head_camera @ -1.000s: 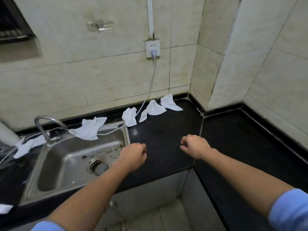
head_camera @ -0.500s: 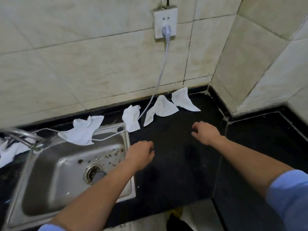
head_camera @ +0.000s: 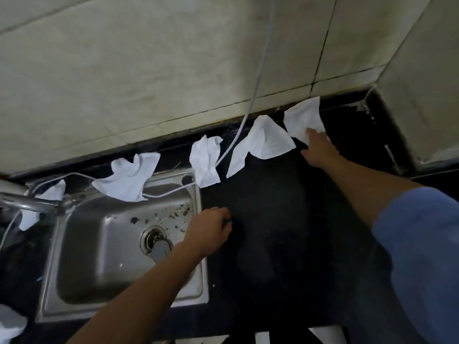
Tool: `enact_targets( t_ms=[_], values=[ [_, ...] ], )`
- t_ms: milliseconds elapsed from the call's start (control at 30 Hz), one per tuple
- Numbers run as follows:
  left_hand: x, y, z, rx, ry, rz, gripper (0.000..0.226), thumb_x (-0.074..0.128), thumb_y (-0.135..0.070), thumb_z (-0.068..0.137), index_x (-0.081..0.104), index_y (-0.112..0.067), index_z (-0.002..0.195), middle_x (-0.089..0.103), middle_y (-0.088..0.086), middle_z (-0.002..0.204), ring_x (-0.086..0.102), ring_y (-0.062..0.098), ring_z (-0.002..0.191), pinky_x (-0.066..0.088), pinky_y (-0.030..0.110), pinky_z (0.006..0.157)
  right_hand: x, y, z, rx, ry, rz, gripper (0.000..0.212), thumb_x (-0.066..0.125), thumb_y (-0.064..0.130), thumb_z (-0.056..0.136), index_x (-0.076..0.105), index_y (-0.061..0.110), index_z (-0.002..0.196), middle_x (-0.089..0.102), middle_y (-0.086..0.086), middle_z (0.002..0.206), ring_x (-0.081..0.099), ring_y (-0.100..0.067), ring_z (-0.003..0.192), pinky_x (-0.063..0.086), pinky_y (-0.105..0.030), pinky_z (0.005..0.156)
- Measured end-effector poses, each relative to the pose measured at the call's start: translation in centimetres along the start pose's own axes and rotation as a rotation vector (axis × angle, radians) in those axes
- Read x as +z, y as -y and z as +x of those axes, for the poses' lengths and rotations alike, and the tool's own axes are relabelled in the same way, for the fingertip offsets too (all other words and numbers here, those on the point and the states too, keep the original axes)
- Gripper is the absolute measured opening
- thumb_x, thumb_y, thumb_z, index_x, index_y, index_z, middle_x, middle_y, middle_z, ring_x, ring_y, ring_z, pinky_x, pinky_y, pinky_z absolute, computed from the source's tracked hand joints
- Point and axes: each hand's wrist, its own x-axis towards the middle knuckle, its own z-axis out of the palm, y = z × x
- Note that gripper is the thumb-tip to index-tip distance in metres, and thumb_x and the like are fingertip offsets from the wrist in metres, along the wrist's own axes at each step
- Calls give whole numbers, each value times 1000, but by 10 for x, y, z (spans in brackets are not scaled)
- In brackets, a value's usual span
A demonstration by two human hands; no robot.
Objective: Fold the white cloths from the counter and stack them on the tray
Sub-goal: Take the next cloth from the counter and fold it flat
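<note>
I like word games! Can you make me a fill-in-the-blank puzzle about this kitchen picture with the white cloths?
1. The right hand touches the white cloth nearest the ____ of the walls.
2. The left hand is curled beside the metal ____.
3. The counter is ____ in colour.
4. A grey cable hangs down the tiled ____.

Missing words: corner; sink; black; wall

Right arm stretched far forward, blue sleeve (head_camera: 419,256) bunched at the elbow, forearm bare — the right hand (head_camera: 319,151) lies palm down with fingertips (head_camera: 309,131) touching the rightmost white cloth (head_camera: 303,117); whether they grip it cannot be told. Left arm angles up from below — the left hand (head_camera: 210,230) curled loosely, knuckles up, fingers tucked under, holding nothing.
</note>
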Motion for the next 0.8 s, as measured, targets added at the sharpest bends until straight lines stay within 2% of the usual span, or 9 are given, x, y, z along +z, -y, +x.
enact_targets(
  t_ms=[100, 167, 233, 333, 467, 567, 633, 700, 800],
  values=[
    [4, 6, 2, -2, 6, -8, 19, 52, -30, 90, 61, -18, 101, 63, 3, 96, 61, 24, 90, 49, 36, 73, 9, -13, -3, 22, 54, -27, 47, 56, 10, 89, 46, 16, 134, 44, -22, 138, 48, -40, 118, 44, -41, 98],
    [5, 9, 3, 6, 10, -18, 19, 52, -30, 90, 61, -18, 101, 63, 3, 96, 61, 23, 90, 48, 34, 72, 5, -13, -12, 20, 83, -64, 31, 51, 14, 93, 58, 10, 123, 53, -20, 132, 51, -39, 117, 45, -39, 98],
    [4, 10, 5, 26, 12, -29, 18, 52, -30, 90, 61, -18, 100, 63, 2, 96, 60, 22, 90, 47, 33, 71, -3, -10, -29, 25, 61, -71, 29, 45, 20, 96, 65, 6, 112, 59, -19, 125, 55, -37, 113, 46, -38, 96],
    [1, 14, 10, 79, 4, -45, 18, 52, -29, 89, 61, -18, 99, 63, 2, 95, 60, 22, 90, 48, 34, 71, -13, 1, -75, 13, -78, -57, 26, 47, 25, 94, 66, 9, 100, 65, -17, 108, 61, -37, 97, 50, -38, 82],
    [2, 22, 15, 158, 7, -47, 17, 51, -30, 89, 61, -19, 96, 64, 0, 93, 61, 21, 89, 47, 32, 69, 3, 21, -159, -145, -155, -111, 19, 51, 24, 91, 65, 17, 102, 56, -8, 108, 60, -32, 89, 50, -36, 74],
    [10, 30, 15, 187, 44, -19, 17, 51, -31, 90, 61, -20, 99, 63, -1, 96, 60, 20, 91, 44, 30, 68, 43, 20, -221, -237, -62, -166, 19, 53, 24, 90, 67, 22, 104, 54, -3, 109, 58, -26, 94, 47, -34, 72],
    [20, 34, 12, 191, 84, -34, 16, 53, -29, 89, 62, -19, 98, 65, 0, 95, 62, 20, 90, 47, 31, 70, 78, 8, -255, -194, 67, -184, 24, 51, 22, 90, 66, 25, 108, 53, 0, 114, 58, -26, 99, 46, -35, 73],
    [29, 35, 10, 201, 121, -38, 15, 54, -29, 89, 62, -19, 96, 66, 0, 93, 62, 20, 89, 47, 31, 70, 104, -3, -282, -121, 161, -145, 37, 49, 18, 88, 61, 26, 121, 51, 1, 125, 59, -28, 101, 49, -37, 76],
    [42, 25, 7, 240, 154, -37, 14, 54, -28, 88, 62, -19, 95, 65, 0, 94, 61, 21, 89, 46, 31, 70, 115, -11, -302, -83, 172, -78, 48, 48, 16, 87, 54, 26, 133, 49, 1, 134, 59, -28, 105, 49, -37, 79]
  ],
)
